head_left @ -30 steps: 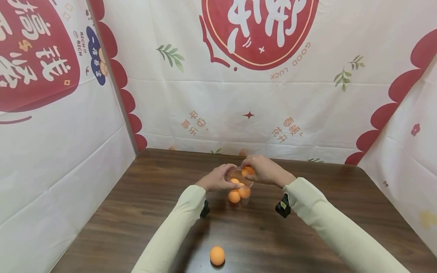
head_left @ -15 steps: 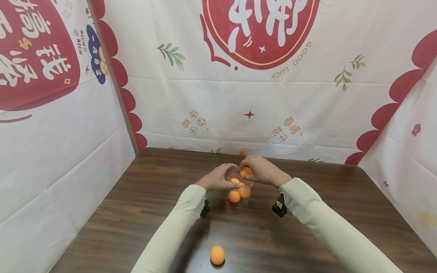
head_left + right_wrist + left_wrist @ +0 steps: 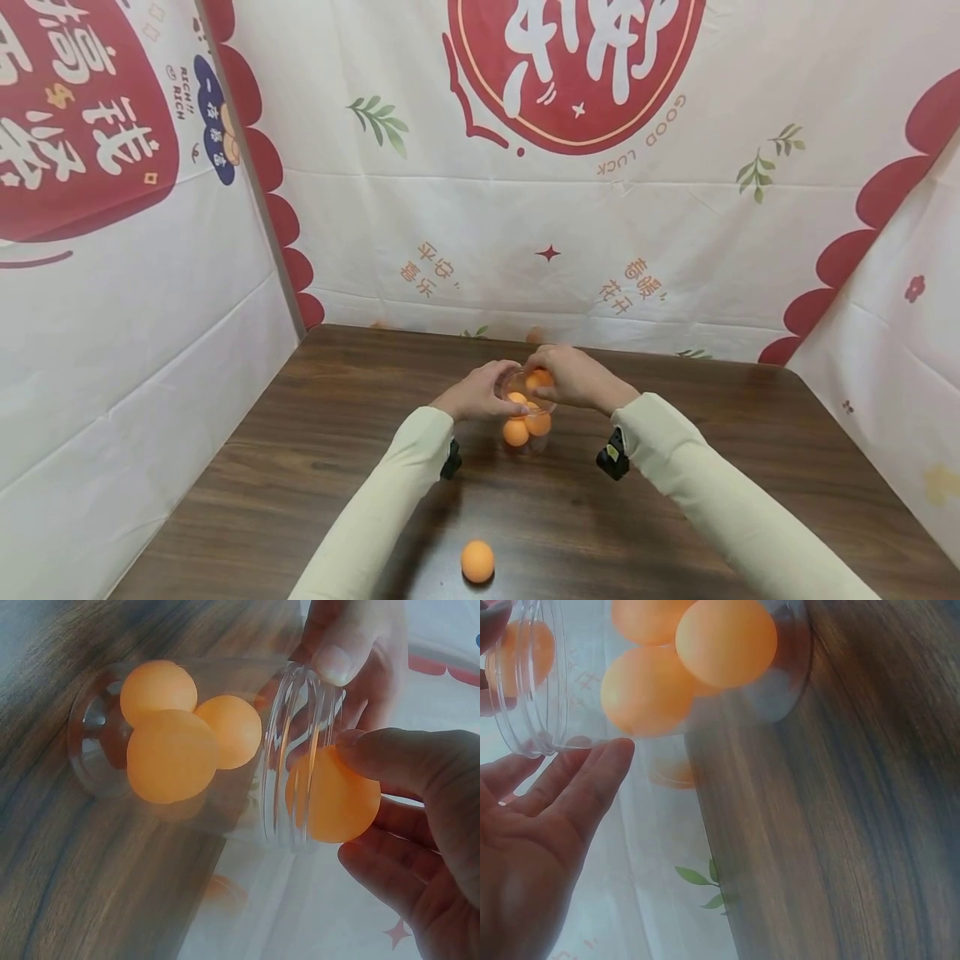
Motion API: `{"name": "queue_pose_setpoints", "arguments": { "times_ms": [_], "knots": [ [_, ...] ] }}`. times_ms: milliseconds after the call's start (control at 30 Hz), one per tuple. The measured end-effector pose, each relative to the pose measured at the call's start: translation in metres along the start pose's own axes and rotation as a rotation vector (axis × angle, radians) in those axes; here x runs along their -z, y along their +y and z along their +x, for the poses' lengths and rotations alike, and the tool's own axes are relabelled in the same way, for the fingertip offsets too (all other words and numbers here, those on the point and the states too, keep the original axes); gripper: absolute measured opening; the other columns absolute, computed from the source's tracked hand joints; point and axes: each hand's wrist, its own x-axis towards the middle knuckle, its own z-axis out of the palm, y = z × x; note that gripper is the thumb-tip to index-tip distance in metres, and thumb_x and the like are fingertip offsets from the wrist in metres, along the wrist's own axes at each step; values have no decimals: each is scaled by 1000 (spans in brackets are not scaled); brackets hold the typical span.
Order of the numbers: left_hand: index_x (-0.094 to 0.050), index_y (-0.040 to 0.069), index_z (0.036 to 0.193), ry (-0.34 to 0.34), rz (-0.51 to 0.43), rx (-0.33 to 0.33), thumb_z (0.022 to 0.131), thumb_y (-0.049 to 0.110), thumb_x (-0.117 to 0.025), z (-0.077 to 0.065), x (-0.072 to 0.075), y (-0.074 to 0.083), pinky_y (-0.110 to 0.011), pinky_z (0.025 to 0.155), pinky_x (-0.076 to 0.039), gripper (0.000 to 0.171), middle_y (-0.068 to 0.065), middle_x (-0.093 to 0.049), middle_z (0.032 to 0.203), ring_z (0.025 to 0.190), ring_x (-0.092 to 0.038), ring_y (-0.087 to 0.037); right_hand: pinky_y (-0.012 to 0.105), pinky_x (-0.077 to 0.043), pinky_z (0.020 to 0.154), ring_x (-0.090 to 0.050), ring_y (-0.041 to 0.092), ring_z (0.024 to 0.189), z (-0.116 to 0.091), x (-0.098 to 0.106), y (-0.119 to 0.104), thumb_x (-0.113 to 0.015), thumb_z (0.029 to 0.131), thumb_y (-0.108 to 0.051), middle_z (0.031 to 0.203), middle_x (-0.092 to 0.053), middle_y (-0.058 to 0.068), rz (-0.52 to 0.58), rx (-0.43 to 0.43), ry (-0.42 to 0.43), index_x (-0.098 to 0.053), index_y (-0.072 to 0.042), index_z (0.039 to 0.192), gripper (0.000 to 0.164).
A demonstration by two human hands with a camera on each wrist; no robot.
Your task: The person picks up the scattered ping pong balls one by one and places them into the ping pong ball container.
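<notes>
A clear jar (image 3: 279, 761) with a threaded mouth stands on the brown table toward its back edge. My left hand (image 3: 480, 393) grips it near the rim, thumb on the near side and fingers round the far side. Inside, at the bottom, rest several orange ping-pong balls (image 3: 171, 757). Between thumb and fingers my right hand (image 3: 576, 379) pinches another orange ping-pong ball (image 3: 341, 796), which sits partly within the jar's mouth. One more loose ping-pong ball (image 3: 477, 562) lies on the table near the front.
The wood-grain table (image 3: 315, 467) is bordered by white printed cloth (image 3: 480, 217) at the back and both sides. The cloth hangs close behind the jar. Black wrist cameras (image 3: 613, 455) sit under both sleeves.
My right hand has shifted slightly left, bringing the pinched ping-pong ball farther over the jar's mouth and a touch lower. My left hand and the jar keep their place.
</notes>
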Motion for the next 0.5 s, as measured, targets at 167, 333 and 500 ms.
{"name": "queue_pose_setpoints", "arguments": {
  "times_ms": [167, 333, 500],
  "knots": [
    [-42, 6, 139, 8, -14, 2, 83, 27, -73, 1, 0, 0, -29, 86, -50, 68, -11, -51, 127, 90, -59, -13, 36, -53, 74, -63, 23, 85, -3, 0, 3, -75, 81, -12, 99, -68, 10, -9, 14, 13, -69, -3, 103, 25],
    [-41, 5, 140, 16, 12, 14, 82, 31, -74, 1, -1, -2, -31, 89, -50, 71, -11, -51, 130, 93, -61, -13, 36, -52, 74, -62, 22, 84, -5, 1, 4, -74, 82, -12, 100, -68, 11, 3, 5, 4, -69, -3, 103, 24],
    [-42, 8, 139, 13, 5, 15, 82, 31, -74, 1, -1, -2, -29, 86, -50, 69, -9, -52, 130, 93, -59, -13, 37, -53, 77, -63, 25, 89, -7, 6, 1, -73, 83, -13, 104, -68, 12, 31, -15, -25, -69, -3, 106, 26]
  ]
}}
